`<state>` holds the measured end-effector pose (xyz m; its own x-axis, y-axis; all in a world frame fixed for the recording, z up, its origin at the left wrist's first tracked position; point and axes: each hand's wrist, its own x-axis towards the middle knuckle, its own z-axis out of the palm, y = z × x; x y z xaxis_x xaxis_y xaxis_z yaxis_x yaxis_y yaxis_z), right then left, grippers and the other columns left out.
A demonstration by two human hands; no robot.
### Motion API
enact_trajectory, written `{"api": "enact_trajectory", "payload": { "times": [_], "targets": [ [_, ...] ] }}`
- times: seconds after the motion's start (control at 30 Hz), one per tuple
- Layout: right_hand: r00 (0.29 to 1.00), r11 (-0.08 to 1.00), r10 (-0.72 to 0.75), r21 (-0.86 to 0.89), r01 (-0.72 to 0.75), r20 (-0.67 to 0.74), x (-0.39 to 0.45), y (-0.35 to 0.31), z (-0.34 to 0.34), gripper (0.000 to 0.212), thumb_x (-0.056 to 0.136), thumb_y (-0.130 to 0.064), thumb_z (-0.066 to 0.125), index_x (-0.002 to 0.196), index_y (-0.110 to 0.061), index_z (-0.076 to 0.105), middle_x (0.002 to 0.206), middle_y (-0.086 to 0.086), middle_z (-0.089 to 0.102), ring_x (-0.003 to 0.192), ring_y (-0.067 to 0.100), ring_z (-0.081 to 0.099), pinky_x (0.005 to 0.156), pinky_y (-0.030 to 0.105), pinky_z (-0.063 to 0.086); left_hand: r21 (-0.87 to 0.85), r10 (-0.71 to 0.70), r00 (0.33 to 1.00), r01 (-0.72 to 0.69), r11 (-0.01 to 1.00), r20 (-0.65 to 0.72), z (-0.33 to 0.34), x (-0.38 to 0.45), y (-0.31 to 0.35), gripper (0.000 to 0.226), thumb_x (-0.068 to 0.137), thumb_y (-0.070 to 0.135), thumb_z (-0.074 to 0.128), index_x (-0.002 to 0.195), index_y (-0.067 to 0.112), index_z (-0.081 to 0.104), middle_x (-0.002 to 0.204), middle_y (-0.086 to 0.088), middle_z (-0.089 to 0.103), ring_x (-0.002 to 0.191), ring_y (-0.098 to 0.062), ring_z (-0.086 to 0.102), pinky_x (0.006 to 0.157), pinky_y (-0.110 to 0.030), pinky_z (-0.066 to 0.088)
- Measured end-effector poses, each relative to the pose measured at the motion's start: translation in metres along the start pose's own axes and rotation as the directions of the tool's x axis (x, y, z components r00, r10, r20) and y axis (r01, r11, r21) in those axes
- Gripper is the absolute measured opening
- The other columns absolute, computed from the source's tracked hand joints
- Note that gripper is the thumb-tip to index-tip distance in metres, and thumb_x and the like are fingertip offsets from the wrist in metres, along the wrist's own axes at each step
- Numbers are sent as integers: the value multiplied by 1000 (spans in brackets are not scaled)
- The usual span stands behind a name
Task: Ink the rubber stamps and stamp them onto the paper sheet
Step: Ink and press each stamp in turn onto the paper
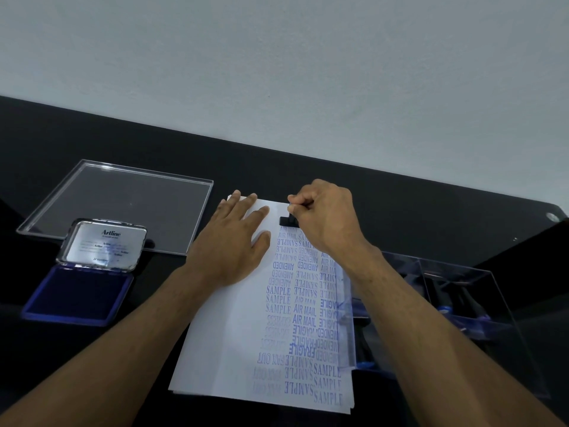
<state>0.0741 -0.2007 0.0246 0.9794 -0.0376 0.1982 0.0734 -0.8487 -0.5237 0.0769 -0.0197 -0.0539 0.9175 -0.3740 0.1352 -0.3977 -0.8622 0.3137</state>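
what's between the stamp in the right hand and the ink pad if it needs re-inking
The left hand lies flat on the paper sheet, directly between the stamp gripped by the right hand and the open ink pad at the left. The stamp would likely have to pass over that hand or forearm.

A paper sheet (234, 334) is lying in the middle of the table (92, 140). The left hand (234, 245) is resting on its far left part, and the right hand (326, 217) is holding a stamp (288, 221) on its far end, just right of the left hand. An open ink pad (74, 295) is sitting left of the sheet, with a flat tray (123, 204) lying behind it. A box (462, 303) is standing right of the sheet, touching its edge.
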Motion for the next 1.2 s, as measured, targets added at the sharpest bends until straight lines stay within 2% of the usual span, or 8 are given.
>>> {"api": "enact_trajectory", "payload": {
  "times": [0.43, 0.53, 0.73, 0.83, 0.93, 1.03, 1.1, 1.2],
  "targets": [
    [1000, 1000, 18, 10, -18, -8, -1, -1, 1, 8, 90, -16, 70, 91, -16, 78, 94, -8, 65, 82, 3, 60, 71, 3, 38, 8, -3, 1000, 2, 1000, 8, 2, 1, -1, 83, 88, 67, 5, 156, 27, 33, 167, 2, 19, 155, -22, 5, 125, -39, 5],
    [1000, 1000, 15, 7, -15, -14, -1, -2, 2, 8, 90, -15, 70, 90, -15, 77, 94, -6, 66, 82, 3, 60, 71, 3, 38, 7, 1, 1000, -1, 1000, 2, 1, 1, -1, 84, 88, 67, 5, 155, 26, 34, 166, 0, 21, 155, -23, 7, 126, -43, 9],
    [1000, 1000, 5, 11, -4, -20, -3, -1, -1, 13, 91, -19, 68, 102, -17, 76, 103, -4, 69, 84, 5, 61, 80, 13, 47, 4, 1, 1000, -1, 1000, 2, 1, 1, 0, 84, 87, 66, 5, 155, 26, 35, 166, 0, 22, 155, -23, 7, 126, -45, 12],
    [984, 987, 69, 156, -42, -166, -11, 7, -6, 14, 91, -21, 69, 104, -21, 75, 101, -6, 70, 85, 6, 65, 84, 25, 56, 1, -2, 1000, 2, 1000, 2, 1, 1, -1, 82, 89, 66, 7, 156, 26, 34, 166, 1, 20, 155, -22, 5, 126, -44, 10],
    [898, 895, 287, 428, -126, -335, -19, 17, -17, 9, 88, -19, 70, 94, -24, 75, 87, -8, 72, 74, 11, 71, 70, 34, 61, -9, -3, 1000, 3, 1000, 6, 2, 1, -3, 80, 90, 65, 8, 156, 28, 33, 167, 2, 19, 156, -21, 4, 126, -44, 10],
    [831, 751, 479, 623, -221, -283, -27, 22, -29, 9, 88, -11, 69, 93, -17, 74, 82, -1, 72, 67, 13, 71, 58, 30, 60, -17, -3, 1000, 3, 1000, 2, 2, 1, -2, 83, 88, 67, 6, 155, 28, 33, 167, 2, 19, 156, -21, 5, 126, -45, 11],
    [822, 703, 516, 667, -248, -240, -31, 23, -30, 11, 89, -8, 67, 93, -16, 73, 83, 1, 72, 66, 14, 71, 56, 28, 59, -14, -5, 1000, 5, 1000, 1, 3, 1, -2, 83, 87, 67, 6, 155, 28, 33, 167, 2, 19, 155, -21, 5, 126, -45, 12],
    [832, 704, 506, 666, -247, -227, -34, 23, -29, 18, 90, -7, 63, 97, -19, 75, 81, -4, 72, 67, 15, 71, 57, 26, 58, -12, -10, 1000, 10, 1000, 7, 3, 1, -3, 80, 90, 66, 8, 156, 28, 32, 167, 3, 18, 155, -20, 4, 126, -44, 10]
  ]
}}
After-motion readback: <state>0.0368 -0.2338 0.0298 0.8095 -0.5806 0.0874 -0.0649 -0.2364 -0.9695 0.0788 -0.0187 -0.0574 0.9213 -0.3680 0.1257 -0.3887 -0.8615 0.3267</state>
